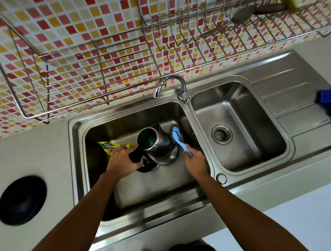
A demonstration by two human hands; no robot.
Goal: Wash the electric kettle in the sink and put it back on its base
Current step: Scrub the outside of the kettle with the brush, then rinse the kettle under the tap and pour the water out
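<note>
The steel electric kettle (160,145) stands in the left sink basin (149,190), lid open, its mouth facing up and left. My left hand (122,161) grips its black handle. My right hand (194,161) holds a light blue dish brush (179,140), whose head presses against the kettle's right side. The round black kettle base (22,200) lies on the counter at the lower left, its cord running off the left edge.
A yellow-green detergent pouch (111,147) lies in the left basin beside my left hand. The faucet (178,84) arches over the basin's back rim. The right basin (236,127) has a drain. Wire dish racks (78,75) hang overhead; a blue cloth (328,101) sits far right.
</note>
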